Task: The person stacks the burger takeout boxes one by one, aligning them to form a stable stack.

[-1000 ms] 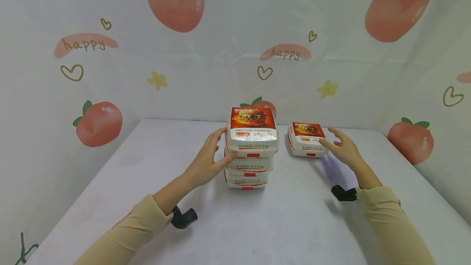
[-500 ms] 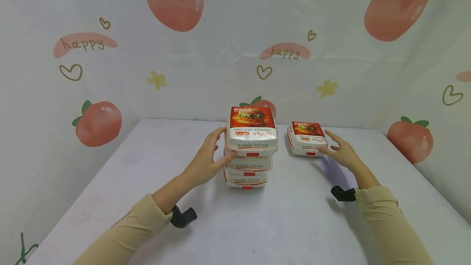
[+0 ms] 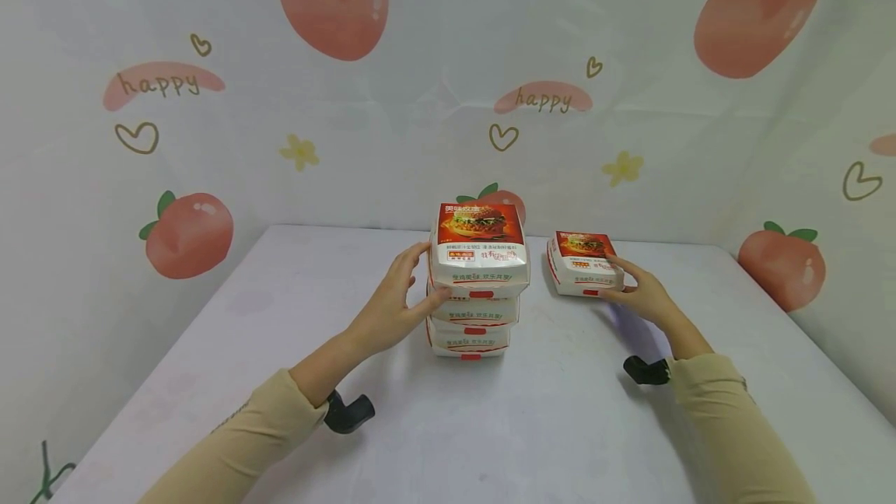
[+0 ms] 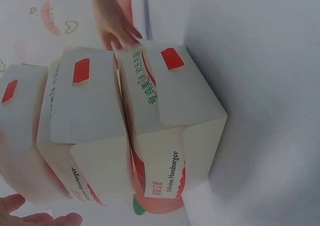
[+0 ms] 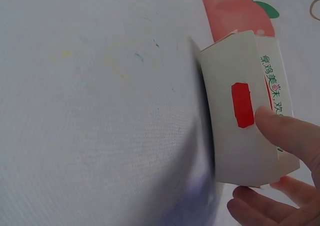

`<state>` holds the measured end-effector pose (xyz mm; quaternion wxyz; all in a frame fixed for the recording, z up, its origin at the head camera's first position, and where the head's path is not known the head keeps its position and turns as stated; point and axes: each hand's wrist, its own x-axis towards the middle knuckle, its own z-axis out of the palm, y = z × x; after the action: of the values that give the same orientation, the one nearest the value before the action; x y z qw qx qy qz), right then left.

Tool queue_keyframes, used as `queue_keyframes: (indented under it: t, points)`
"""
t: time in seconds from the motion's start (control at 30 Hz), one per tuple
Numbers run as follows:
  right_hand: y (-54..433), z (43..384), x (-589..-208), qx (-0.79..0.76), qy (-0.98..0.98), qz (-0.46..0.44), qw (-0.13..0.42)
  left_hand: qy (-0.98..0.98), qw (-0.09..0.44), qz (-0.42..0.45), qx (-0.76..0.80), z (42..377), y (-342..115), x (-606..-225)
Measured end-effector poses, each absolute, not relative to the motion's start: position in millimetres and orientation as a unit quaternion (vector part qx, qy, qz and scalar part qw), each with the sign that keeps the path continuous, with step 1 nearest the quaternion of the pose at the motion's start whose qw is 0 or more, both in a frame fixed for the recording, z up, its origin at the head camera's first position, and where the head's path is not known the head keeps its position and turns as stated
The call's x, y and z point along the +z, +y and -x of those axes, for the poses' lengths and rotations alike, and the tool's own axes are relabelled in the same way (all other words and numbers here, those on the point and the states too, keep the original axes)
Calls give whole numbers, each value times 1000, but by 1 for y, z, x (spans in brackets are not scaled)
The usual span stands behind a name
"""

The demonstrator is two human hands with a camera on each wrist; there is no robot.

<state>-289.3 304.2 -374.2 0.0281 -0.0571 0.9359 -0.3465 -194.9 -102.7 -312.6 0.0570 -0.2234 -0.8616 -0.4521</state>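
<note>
Three hamburger boxes stand stacked in the middle of the table, the top box (image 3: 480, 255) over the middle box (image 3: 483, 313) and the bottom box (image 3: 469, 342). My left hand (image 3: 388, 309) rests at the top box's left side, thumb by its front corner, fingers fairly straight; the left wrist view shows fingertips (image 4: 40, 218) beside the stack. To the right, a single hamburger box (image 3: 581, 274) sits on the table. My right hand (image 3: 647, 298) holds its right front corner. In the right wrist view, the thumb (image 5: 287, 131) lies on the front and bent fingers lie along the side.
The white-covered table (image 3: 546, 426) carries the boxes. Behind it hangs a white cloth (image 3: 392, 138) printed with red fruit, hearts and flowers. A black fitting (image 3: 350, 413) sticks out below the left cuff, another black fitting (image 3: 645, 370) below the right cuff.
My right hand has moved left onto the single hamburger box, thumb and fingers closing at its corner. The left hand and the stack look unchanged.
</note>
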Motion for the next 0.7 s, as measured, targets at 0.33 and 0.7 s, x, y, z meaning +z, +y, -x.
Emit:
queue_keyframes:
  t: [0.33,0.7]
  points:
    - [302,290,-377,-351,936,37,18,-861,58,223,-453,197,-103,-315]
    - [298,287,-376,-356,934,26,4,-862,58,221,-453,197,-103,-315]
